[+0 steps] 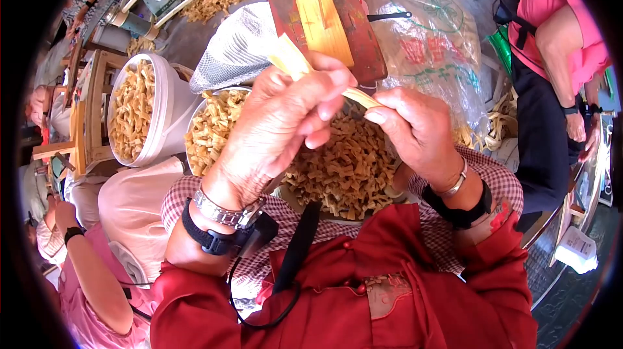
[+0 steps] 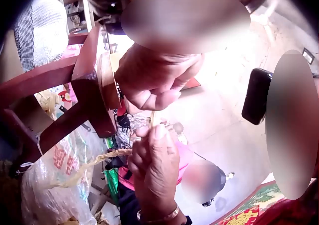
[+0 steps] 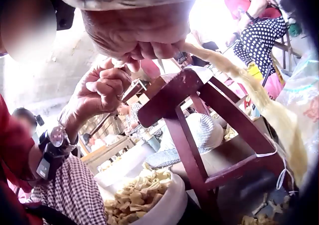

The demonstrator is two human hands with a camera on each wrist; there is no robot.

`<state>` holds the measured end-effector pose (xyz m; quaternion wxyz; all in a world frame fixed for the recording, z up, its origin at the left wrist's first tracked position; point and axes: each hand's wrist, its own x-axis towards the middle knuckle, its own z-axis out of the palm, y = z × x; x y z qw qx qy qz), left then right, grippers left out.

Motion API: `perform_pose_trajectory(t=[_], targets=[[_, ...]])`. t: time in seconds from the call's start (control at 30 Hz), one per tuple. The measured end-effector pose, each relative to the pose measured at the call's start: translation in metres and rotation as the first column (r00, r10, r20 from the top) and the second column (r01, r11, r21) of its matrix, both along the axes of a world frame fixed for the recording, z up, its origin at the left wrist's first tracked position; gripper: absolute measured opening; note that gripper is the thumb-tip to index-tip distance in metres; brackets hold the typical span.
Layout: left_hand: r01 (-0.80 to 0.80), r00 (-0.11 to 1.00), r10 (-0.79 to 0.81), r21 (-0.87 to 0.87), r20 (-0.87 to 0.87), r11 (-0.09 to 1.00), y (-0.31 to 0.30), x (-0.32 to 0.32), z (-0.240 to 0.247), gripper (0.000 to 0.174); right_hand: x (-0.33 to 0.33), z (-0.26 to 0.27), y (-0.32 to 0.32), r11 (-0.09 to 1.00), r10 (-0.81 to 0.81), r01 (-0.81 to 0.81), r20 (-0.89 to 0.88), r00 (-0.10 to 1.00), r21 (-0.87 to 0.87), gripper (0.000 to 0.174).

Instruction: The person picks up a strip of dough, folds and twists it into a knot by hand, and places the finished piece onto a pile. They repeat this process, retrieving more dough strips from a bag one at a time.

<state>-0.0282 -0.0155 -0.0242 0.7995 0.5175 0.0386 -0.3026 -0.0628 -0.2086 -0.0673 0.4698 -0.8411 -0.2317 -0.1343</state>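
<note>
A pale yellow, flat, pliable strip (image 1: 292, 60) stretches between both hands at chest height. My left hand (image 1: 276, 115) holds it with curled fingers, one end jutting out above the knuckles. On the other side, my right hand (image 1: 418, 125) pinches the strip between thumb and forefinger. In the right wrist view a long tail of the strip (image 3: 254, 88) hangs down from the right hand. Below the hands, many small knotted yellowish-brown pieces (image 1: 344, 167) fill a container between the knees.
A white bucket (image 1: 172, 115) of similar pieces stands at the left, beside another full container. Ahead are a dark red wooden bench (image 1: 363, 44), a white mesh sack (image 1: 237, 44) and a clear plastic bag (image 1: 435, 57). People sit close on both sides.
</note>
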Motion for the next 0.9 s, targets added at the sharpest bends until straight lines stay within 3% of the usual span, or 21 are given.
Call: perform_pose_trajectory(t=[0.07,0.33,0.43,0.63,0.8,0.9], targets=[[-0.059,0.998,0.061,-0.121,0.014,0.991,0.014,0.008,-0.001,0.014,0.000,0.006,-0.007,0.999,-0.037,0.037,-0.033,0.999,-0.002,0.008],[-0.121,0.982,0.133,-0.091,0.133,0.988,0.015,0.025,0.008,0.011,0.021,0.018,-0.016,0.990,-0.126,0.123,-0.042,0.991,-0.063,0.007],[-0.147,0.966,0.162,-0.087,0.199,0.985,0.013,0.043,0.003,0.010,0.047,0.015,-0.016,0.983,-0.155,0.164,0.103,0.982,-0.079,0.009],[-0.230,0.926,0.225,-0.021,0.302,0.973,0.007,0.068,0.005,0.012,0.084,0.026,-0.019,0.958,-0.180,0.220,0.213,0.960,-0.182,0.017],[-0.276,0.898,0.246,0.033,0.364,0.960,0.006,0.086,-0.007,0.011,0.104,0.014,-0.019,0.932,-0.190,0.247,0.225,0.956,-0.264,0.013],[-0.334,0.866,0.197,0.240,0.460,0.911,0.005,0.091,-0.028,0.013,0.102,0.001,-0.018,0.905,-0.172,0.211,0.136,0.976,-0.369,0.012]])
